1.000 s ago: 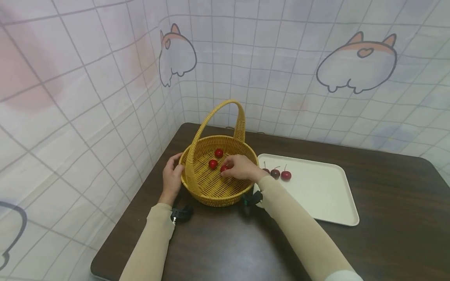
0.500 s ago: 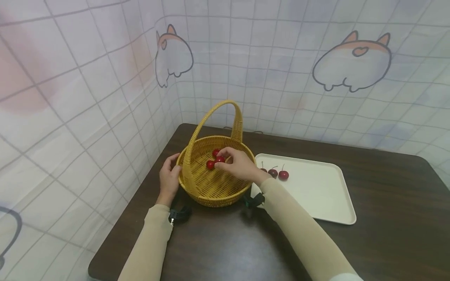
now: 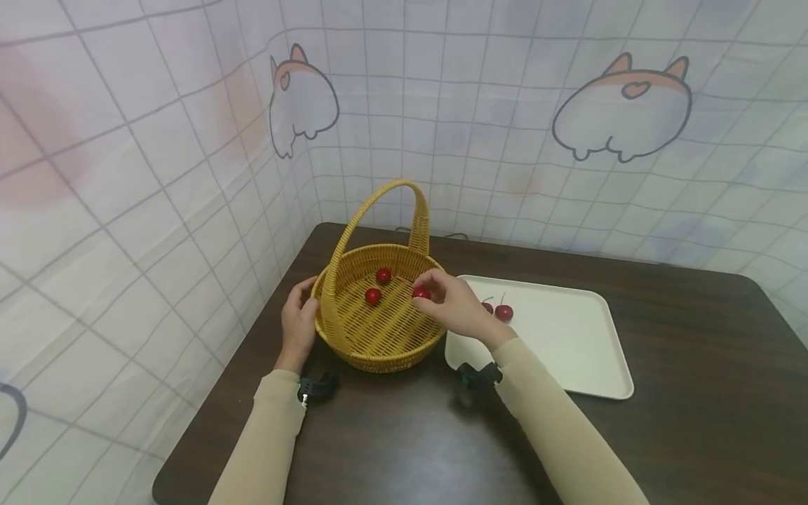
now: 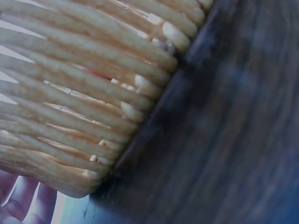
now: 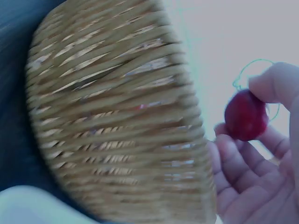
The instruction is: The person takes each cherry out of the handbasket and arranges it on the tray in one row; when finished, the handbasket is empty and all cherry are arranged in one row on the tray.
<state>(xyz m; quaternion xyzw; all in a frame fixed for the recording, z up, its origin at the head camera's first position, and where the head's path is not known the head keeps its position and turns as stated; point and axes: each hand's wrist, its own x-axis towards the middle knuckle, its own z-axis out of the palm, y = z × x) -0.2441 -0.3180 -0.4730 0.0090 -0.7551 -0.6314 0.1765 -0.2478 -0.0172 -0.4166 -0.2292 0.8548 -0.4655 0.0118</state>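
Observation:
A yellow woven basket [image 3: 385, 354] with an arched handle stands on the table. My left hand [image 3: 299, 326] grips its left rim; in the left wrist view, fingers [image 4: 28, 200] show below the basket's side. Between the thumb and fingertips of my right hand [image 3: 457, 305] is a red cherry [image 3: 421, 293], pinched over the basket's right side. The right wrist view shows this cherry [image 5: 246, 115] up close, beside the woven wall [image 5: 117, 116]. Two other cherries lie on the basket floor, a front one [image 3: 373, 297] and a back one [image 3: 383, 275].
Right of the basket lies a white tray [image 3: 555, 344], partly behind my right forearm. On it are a cherry with its stem up [image 3: 503, 312] and another cherry [image 3: 488, 307] half hidden by the hand. A patterned wall cloth [image 3: 492, 140] hangs behind the dark table [image 3: 694, 351].
My right hand moved the pinched cherry first toward the two in the basket, then right toward the rim. One tray cherry is now hidden behind that hand. The left hand keeps its grip.

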